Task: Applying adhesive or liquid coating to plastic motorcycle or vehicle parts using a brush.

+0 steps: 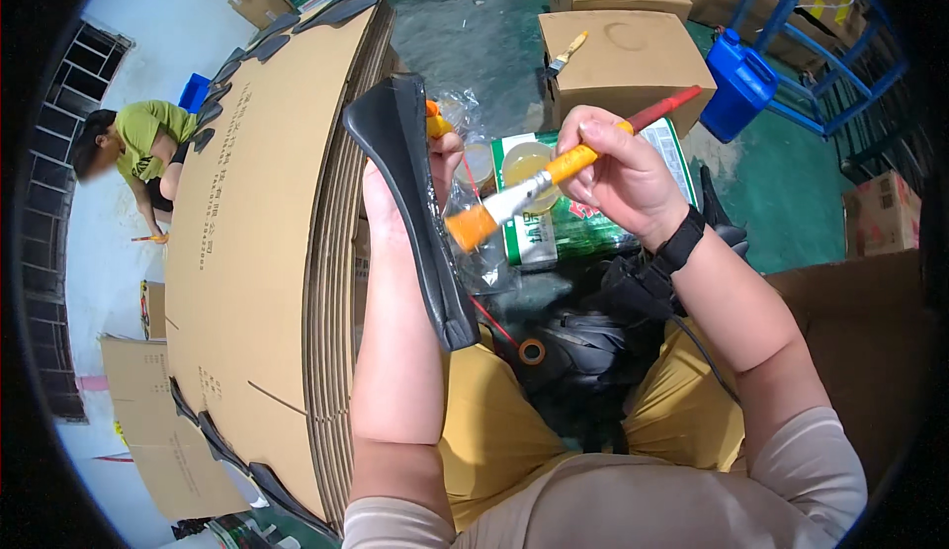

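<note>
My left hand [384, 201] is closed around a long black padded piece [403, 178], wide at its top and narrow in the middle, held upright before me. Its inner edge looks shiny. Something orange-yellow [436, 122] shows by the left fingertips; its kind is unclear. Between the fingers and thumb of my right hand [633, 175] is a paintbrush [571, 164] with a yellow and red handle. The brush's orange bristles point down-left, close to the black piece's inner edge; whether they touch it I cannot tell. Behind the brush stands a tub of yellowish liquid [526, 166].
A tall stack of flat cardboard [267, 183] rises at my left, with black pieces along its edges. Beyond it a person [148, 144] in green crouches. Ahead are cardboard boxes [633, 50] with brushes on top. A blue jerrycan [736, 84] and a blue metal frame [791, 104] stand right.
</note>
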The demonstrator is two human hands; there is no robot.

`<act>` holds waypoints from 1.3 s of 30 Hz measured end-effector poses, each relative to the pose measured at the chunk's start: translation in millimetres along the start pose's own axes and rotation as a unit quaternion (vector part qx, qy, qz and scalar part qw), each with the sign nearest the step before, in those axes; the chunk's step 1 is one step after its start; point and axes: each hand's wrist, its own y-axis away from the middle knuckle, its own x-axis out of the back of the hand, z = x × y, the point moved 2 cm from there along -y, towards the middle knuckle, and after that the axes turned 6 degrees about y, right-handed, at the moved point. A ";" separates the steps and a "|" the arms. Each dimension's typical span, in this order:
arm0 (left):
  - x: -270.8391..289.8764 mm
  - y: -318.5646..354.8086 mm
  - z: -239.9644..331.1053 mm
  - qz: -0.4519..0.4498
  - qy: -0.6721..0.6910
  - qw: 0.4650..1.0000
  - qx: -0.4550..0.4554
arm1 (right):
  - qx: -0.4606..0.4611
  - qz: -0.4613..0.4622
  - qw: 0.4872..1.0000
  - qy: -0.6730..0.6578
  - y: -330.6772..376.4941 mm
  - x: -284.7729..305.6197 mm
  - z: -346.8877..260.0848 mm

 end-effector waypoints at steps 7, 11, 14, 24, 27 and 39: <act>-8.8 -1.4 -3.6 0.020 0.076 0.996 -0.034 | -0.023 -0.010 0.999 -0.023 -4.1 -1.7 11.9; -19.7 0.1 -4.1 0.006 0.098 0.993 -0.061 | -0.039 -0.035 0.998 -0.031 -0.6 -1.2 14.5; -20.6 -0.8 -0.8 0.002 0.109 0.991 -0.083 | -0.042 -0.043 0.998 -0.035 2.4 -3.3 17.4; -3.6 -7.3 16.5 -0.021 0.192 0.968 -0.157 | -0.036 -0.090 0.994 -0.049 7.0 -8.8 21.8; 3.7 -5.8 21.5 0.025 0.184 0.965 -0.184 | -0.017 -0.057 0.998 -0.020 9.5 -3.7 10.1; 41.4 -0.8 56.2 0.148 0.090 0.945 -0.277 | 0.106 -0.001 0.977 0.185 24.5 -3.2 -50.0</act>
